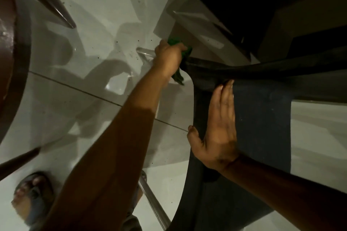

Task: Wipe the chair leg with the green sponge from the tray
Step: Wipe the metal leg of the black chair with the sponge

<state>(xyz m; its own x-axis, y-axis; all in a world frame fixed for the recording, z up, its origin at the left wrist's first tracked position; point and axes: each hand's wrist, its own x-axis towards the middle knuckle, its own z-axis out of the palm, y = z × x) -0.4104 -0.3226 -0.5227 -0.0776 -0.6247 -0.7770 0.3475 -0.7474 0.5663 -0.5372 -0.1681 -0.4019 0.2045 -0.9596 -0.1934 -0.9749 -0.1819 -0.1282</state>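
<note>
I look straight down at a dark plastic chair point(262, 122) on the right. My left hand point(168, 58) reaches far down and is closed around the green sponge point(185, 52), pressing it against the dark chair leg point(199, 65) near the floor. Part of the green sponge also hangs out below the hand. My right hand point(217, 129) lies flat with fingers together on the chair's edge, thumb hooked over the rim, holding nothing. The tray is not in view.
A brown round wooden table point(11, 52) with tapered legs fills the left edge. A shiny metal tube point(154, 202) runs near my legs at the bottom. My sandalled foot point(32, 199) stands on the glossy white tiled floor point(84, 90). Dark furniture sits at top right.
</note>
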